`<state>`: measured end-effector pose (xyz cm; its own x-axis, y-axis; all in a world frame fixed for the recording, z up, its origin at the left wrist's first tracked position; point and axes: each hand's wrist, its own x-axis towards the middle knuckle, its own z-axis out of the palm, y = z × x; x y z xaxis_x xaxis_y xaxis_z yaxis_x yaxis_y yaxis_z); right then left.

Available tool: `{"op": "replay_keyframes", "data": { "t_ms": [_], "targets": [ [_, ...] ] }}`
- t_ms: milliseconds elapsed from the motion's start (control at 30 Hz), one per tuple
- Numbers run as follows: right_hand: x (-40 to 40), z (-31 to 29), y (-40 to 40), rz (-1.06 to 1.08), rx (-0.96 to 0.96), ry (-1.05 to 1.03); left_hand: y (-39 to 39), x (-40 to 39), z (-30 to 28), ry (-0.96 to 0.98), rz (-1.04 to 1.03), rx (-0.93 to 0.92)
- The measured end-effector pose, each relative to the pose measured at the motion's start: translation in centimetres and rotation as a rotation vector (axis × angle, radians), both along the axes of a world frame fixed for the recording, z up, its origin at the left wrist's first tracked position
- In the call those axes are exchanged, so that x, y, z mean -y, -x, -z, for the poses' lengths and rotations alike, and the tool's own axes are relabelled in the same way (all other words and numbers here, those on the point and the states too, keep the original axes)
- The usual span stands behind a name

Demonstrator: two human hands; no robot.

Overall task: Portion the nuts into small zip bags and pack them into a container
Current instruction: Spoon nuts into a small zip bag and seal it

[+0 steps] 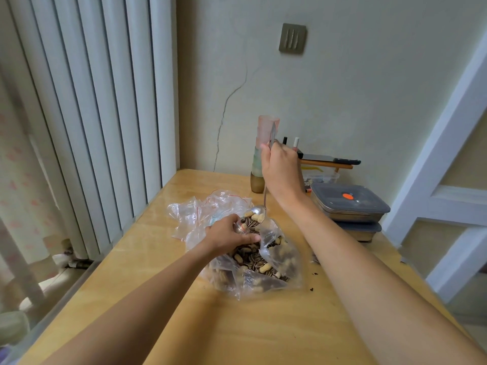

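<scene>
Now we are holding the spoon (257, 216) by its handle in our right hand (280, 169), fingers curled around it, so the full bowl is hanging over the big bag of nuts (259, 262) at the centre of the frame. Our left hand (229, 237) is gripping something small at the bag mouth, probably a small zip bag, to keep it open; we cannot tell for sure. The containers (349, 200) are waiting at the right, well apart from both hands.

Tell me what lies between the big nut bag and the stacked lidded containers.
Head view: only bare table between nut bag and containers, crossed above by the right forearm.
</scene>
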<state>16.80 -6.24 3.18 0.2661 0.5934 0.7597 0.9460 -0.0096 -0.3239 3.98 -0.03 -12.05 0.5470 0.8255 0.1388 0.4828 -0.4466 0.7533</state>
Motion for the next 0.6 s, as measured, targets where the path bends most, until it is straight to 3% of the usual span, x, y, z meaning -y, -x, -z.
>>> {"op": "replay_keyframes", "data": {
  "t_ms": [433,600],
  "targets": [
    [0.2,-1.1,0.9,-0.052,0.118,0.060,0.2,-0.2,0.0,-0.119,0.014,0.006],
    [-0.1,-0.9,1.1,-0.156,0.062,0.085,0.0,0.2,-0.1,-0.123,0.021,0.092]
  ]
}}
